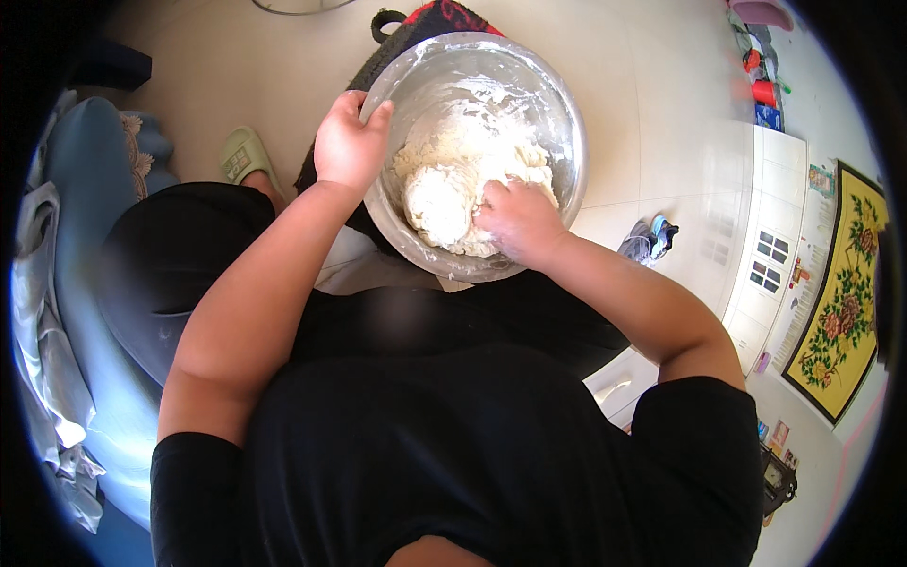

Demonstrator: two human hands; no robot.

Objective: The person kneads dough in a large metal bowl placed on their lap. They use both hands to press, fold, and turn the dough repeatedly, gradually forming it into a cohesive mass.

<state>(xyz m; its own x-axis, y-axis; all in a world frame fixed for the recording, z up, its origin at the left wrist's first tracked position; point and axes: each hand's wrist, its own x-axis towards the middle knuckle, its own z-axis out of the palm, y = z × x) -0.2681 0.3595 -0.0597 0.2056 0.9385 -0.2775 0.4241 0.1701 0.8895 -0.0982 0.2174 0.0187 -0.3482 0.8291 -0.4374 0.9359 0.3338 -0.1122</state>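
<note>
A large round metal bowl sits in front of me, its inner wall smeared with flour and bits of dough. Pale, rough dough fills its lower part, with a smoother lump at the left. My left hand grips the bowl's left rim, thumb over the edge and fingers outside. Inside the bowl, my right hand presses into the dough at the right with curled fingers; the fingertips are sunk in it and partly hidden.
Under the bowl is a dark support with a red-patterned cloth. A blue covered sofa stands at the left. A green slipper is on my foot, and a grey-blue shoe is on the tiled floor. White cabinets line the right.
</note>
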